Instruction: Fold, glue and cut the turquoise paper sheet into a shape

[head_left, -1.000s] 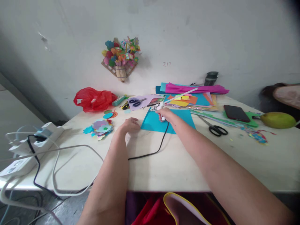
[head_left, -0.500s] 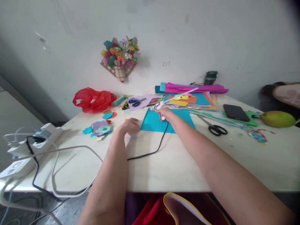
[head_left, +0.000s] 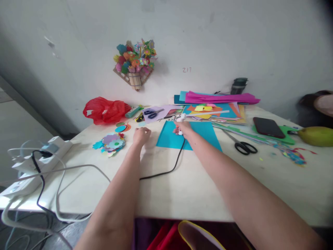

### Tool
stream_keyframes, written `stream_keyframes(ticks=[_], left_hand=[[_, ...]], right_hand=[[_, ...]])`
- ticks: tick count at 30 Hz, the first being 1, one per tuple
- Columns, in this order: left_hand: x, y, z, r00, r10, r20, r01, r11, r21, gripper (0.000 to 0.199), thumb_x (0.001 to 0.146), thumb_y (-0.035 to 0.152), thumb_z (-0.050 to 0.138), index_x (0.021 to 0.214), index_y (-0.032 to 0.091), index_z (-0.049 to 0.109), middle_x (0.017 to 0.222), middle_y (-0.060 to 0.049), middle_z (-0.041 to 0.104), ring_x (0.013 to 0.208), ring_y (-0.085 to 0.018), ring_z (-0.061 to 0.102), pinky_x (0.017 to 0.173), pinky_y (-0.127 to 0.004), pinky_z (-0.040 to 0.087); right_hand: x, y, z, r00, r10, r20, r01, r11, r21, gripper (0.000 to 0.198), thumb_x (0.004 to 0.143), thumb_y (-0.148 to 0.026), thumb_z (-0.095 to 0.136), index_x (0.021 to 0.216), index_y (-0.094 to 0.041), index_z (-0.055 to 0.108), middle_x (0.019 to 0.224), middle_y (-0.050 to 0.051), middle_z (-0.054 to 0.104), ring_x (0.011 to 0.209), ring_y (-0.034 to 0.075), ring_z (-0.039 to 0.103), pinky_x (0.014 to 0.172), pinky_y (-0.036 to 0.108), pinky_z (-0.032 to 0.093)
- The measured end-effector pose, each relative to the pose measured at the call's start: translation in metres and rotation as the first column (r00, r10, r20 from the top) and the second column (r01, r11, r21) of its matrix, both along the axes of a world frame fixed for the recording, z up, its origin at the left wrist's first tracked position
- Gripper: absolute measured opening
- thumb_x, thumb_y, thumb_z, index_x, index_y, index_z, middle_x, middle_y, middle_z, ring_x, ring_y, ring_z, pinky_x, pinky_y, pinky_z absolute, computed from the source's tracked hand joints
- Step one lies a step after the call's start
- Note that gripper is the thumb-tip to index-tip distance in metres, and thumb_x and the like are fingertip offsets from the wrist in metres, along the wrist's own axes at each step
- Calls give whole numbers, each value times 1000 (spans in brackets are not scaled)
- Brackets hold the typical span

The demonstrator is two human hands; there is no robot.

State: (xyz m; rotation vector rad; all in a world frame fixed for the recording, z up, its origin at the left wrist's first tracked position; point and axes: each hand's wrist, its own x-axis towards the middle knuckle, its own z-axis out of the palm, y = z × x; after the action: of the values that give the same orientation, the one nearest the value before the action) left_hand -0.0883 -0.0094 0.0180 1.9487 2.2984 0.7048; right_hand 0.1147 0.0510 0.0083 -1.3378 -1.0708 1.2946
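Observation:
My right hand point(head_left: 182, 129) is wrapped round a white glue gun point(head_left: 181, 118), with a long pale glue stick point(head_left: 212, 113) jutting from its back towards the right. A black cord runs down from its handle. Under the gun lies a blue sheet point(head_left: 200, 135) with a fold along its left side. My left hand point(head_left: 142, 135) hovers over the table left of that sheet, apart from it, fingers loosely bent with nothing visible in them. Left of this hand sits a pile of paper flower cutouts point(head_left: 111, 143), with blue and orange discs point(head_left: 120, 128) behind.
Black-handled scissors point(head_left: 246, 148), a phone point(head_left: 268, 127) and a yellow-green fruit point(head_left: 316, 136) lie at right. Coloured paper point(head_left: 223, 98), dark scissors point(head_left: 153, 113) and a red bag point(head_left: 106, 110) line the back. A power strip point(head_left: 33, 173) with looping cables stands at left.
My left hand has drawn back leftward from the blue sheet's edge, its fingers bending. The glue gun has tilted, so its glue stick now lies closer to level. The view has shifted slightly.

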Motion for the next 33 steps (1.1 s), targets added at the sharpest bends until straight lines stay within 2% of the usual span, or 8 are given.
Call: stream_keyframes(ticks=[2, 4, 9, 13, 21, 26, 29, 33], left_hand=[[8, 7, -2, 994, -9, -109, 14, 999, 48, 31, 77, 33, 43, 93, 22, 67, 106, -5, 63, 111, -25, 42, 90, -33, 37], [12, 13, -6, 983, -28, -180, 37, 998, 46, 31, 78, 35, 43, 97, 26, 66, 117, -1, 57, 116, -26, 36, 97, -37, 30], [16, 32, -22, 963, 2, -269, -17, 998, -53, 42, 81, 45, 35, 116, 33, 54, 136, 2, 37, 130, -32, 12, 104, -50, 8], [20, 44, -30, 958, -25, -285, -11, 992, -126, 49, 80, 53, 27, 122, 36, 47, 141, 3, 29, 132, -31, 0, 103, -54, 0], [23, 48, -33, 957, -68, -281, 27, 989, -146, 54, 80, 58, 21, 125, 37, 43, 142, 3, 26, 132, -29, -3, 102, -56, -5], [23, 45, -31, 959, -70, -275, 33, 990, -135, 53, 80, 57, 22, 124, 37, 43, 141, 4, 28, 132, -30, 0, 101, -57, -5], [24, 43, -29, 960, -83, -268, 44, 988, -146, 53, 80, 57, 21, 124, 37, 44, 141, 4, 28, 132, -31, 0, 100, -58, -5], [25, 43, -29, 960, -89, -267, 46, 986, -163, 54, 80, 57, 19, 125, 38, 42, 141, 3, 28, 132, -31, -1, 100, -59, -6]], right_hand=[[0, 1, -3, 1000, -10, -20, 11, 1000, 18, 15, 75, -23, 58, 68, -14, 48, 43, -1, 53, 42, 14, 57, 36, 22, 45], [1, 1, -5, 999, -17, -33, 18, 999, 29, 16, 74, -24, 59, 67, -14, 48, 43, -1, 53, 41, 14, 57, 35, 21, 44], [-1, 4, -11, 999, -26, -24, 27, 998, 58, 19, 73, -28, 59, 65, -14, 50, 43, -1, 53, 39, 13, 56, 34, 19, 42], [-1, 7, -17, 1000, -28, -7, 29, 995, 91, 18, 73, -29, 59, 67, -14, 51, 43, -2, 53, 40, 13, 56, 34, 19, 42], [-7, -9, 0, 994, 27, -103, -21, 998, 52, 18, 79, -33, 54, 77, -16, 48, 51, -2, 56, 43, 12, 58, 37, 18, 44], [-15, -19, 15, 993, 122, 0, -122, 992, -25, 23, 79, -36, 55, 77, -14, 48, 49, 1, 55, 42, 14, 57, 35, 21, 44], [-6, -19, 23, 984, 169, 54, -166, 985, -55, 20, 78, -31, 57, 79, -13, 48, 48, 1, 55, 39, 13, 55, 33, 21, 42], [13, -18, 30, 947, 310, 78, -298, 945, -134, 18, 78, -29, 57, 79, -13, 49, 49, 1, 55, 38, 12, 54, 34, 22, 43]])
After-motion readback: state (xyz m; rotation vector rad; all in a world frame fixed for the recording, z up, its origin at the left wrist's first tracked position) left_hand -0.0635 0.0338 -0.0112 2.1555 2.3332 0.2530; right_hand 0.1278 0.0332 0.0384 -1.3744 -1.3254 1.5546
